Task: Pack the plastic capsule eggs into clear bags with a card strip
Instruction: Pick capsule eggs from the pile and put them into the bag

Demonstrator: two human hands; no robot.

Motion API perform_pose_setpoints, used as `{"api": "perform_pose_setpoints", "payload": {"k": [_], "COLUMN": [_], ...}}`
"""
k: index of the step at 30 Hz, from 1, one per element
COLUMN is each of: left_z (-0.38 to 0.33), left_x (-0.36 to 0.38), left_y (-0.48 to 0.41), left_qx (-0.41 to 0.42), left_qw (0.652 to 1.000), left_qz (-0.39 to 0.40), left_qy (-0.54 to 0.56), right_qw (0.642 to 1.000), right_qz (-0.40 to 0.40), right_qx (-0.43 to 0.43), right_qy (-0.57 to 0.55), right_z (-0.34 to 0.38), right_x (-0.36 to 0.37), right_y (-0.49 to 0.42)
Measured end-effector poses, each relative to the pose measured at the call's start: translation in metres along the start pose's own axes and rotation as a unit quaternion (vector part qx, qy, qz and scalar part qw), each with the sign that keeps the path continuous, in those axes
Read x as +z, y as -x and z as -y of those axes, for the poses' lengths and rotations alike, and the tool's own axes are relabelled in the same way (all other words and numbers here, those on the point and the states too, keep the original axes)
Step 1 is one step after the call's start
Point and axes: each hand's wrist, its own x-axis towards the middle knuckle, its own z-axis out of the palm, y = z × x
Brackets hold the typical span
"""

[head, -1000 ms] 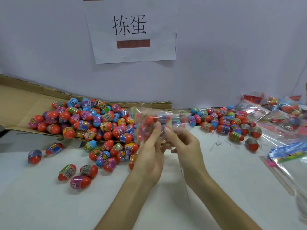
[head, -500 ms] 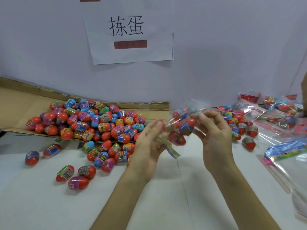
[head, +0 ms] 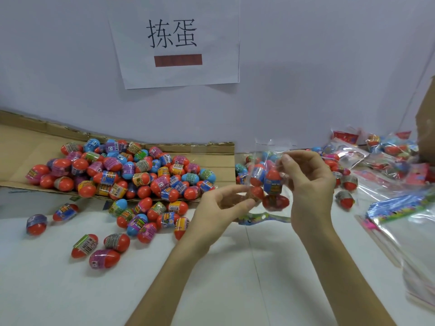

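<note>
Several capsule eggs [head: 273,182] sit inside a clear bag [head: 261,158] held above the white table [head: 70,290], with both of a person's hands closed on it. The left hand [head: 216,208] pinches the bag's lower end from eight o'clock, fingers curled. The right hand [head: 308,184] nips the film near the top from three o'clock. A printed card strip [head: 263,218] shows just below the eggs. From where I stand I cannot tell whether it is inside the bag. At nine o'clock from the hands, loose eggs [head: 131,170] spill off flattened cardboard [head: 23,142]. Filled bags [head: 381,156] lie at two o'clock and empty bags [head: 414,238] at four. A paper sign [head: 174,74] hangs at twelve.
</note>
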Motion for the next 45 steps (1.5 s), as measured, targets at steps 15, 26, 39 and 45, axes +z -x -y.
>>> {"api": "perform_pose_setpoints", "payload": {"k": [15, 26, 39, 45], "left_z": [-0.012, -0.009, -0.007, -0.009], "left_x": [-0.010, -0.013, 0.000, 0.000], "left_y": [-0.002, -0.001, 0.002, 0.003], "left_qx": [0.078, 0.062, 0.112, 0.143], "left_qw": [0.966, 0.978, 0.992, 0.983], "left_qz": [-0.166, -0.092, -0.061, -0.112], "left_qy": [0.182, 0.175, 0.022, 0.020], "right_qw": [0.974, 0.983, 0.977, 0.967], "right_qz": [0.171, 0.169, 0.207, 0.239], "right_qx": [0.045, 0.068, 0.045, 0.093], "right_qy": [0.143, 0.015, 0.024, 0.008], "right_z": [-0.015, -0.008, -0.008, -0.007], "right_x": [0.008, 0.002, 0.010, 0.012], "right_y": [0.003, -0.003, 0.010, 0.009]}}
